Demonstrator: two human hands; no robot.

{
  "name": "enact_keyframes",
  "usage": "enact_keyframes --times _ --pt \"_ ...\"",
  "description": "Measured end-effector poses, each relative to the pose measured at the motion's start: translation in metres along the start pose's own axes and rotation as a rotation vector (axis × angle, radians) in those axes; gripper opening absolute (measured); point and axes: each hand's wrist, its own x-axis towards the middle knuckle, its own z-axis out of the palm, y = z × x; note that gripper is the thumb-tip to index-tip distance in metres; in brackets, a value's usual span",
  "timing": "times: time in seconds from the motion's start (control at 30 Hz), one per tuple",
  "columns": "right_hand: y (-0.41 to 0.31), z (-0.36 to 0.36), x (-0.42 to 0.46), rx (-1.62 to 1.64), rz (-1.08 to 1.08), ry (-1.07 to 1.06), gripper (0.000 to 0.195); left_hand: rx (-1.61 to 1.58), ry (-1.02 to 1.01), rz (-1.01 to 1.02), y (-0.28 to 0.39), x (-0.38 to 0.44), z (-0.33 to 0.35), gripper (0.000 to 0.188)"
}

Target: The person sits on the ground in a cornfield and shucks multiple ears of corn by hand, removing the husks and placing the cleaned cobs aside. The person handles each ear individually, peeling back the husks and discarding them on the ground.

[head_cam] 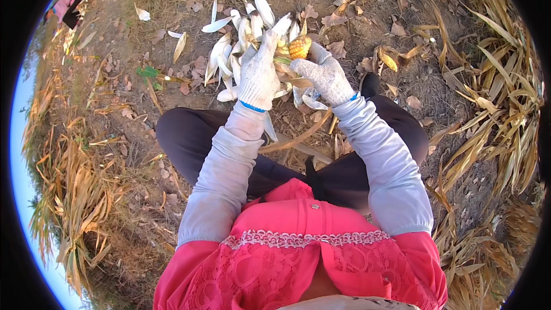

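A yellow corn cob (pixel 300 47), partly stripped of husk, is between my two gloved hands over a pile of pale husks (pixel 234 58). My right hand (pixel 325 73), in a whitish knit glove with a blue cuff edge, grips it from the right with thumb and fingers. On the other side, my left hand (pixel 259 73), gloved the same way, is closed at the husk (pixel 282 59) by the cob's base. Its thumb points away from me; the fingers are largely hidden. Loose husk leaves lie around and beneath both hands.
Another bare cob (pixel 388 60) lies on the soil to the right. Dry corn stalks (pixel 499 107) line the right side, with more stalks (pixel 77 193) at left. Cut stubble (pixel 172 79) pokes up beyond my left knee. Another person (pixel 69 10) is far off at upper left.
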Motion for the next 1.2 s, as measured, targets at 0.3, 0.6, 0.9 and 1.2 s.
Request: enact_keyframes --times 0.3,0.6,0.9,1.2 --pt "0.035 -0.041 0.027 0.438 0.005 0.581 0.032 0.572 -0.303 0.114 -0.030 -0.021 -0.037 0.032" --pt "0.051 -0.068 0.026 0.086 -0.009 0.316 0.042 1.076 -0.534 -0.417 -0.016 -0.074 -0.081 0.040" --pt "0.028 -0.032 0.012 0.255 -0.019 0.196 0.046 1.289 -0.529 -0.036 -0.006 -0.029 -0.038 0.071" --pt "0.036 -0.036 0.014 0.310 0.021 0.246 0.043 1.021 -0.588 -0.242 -0.067 -0.026 -0.019 0.060"
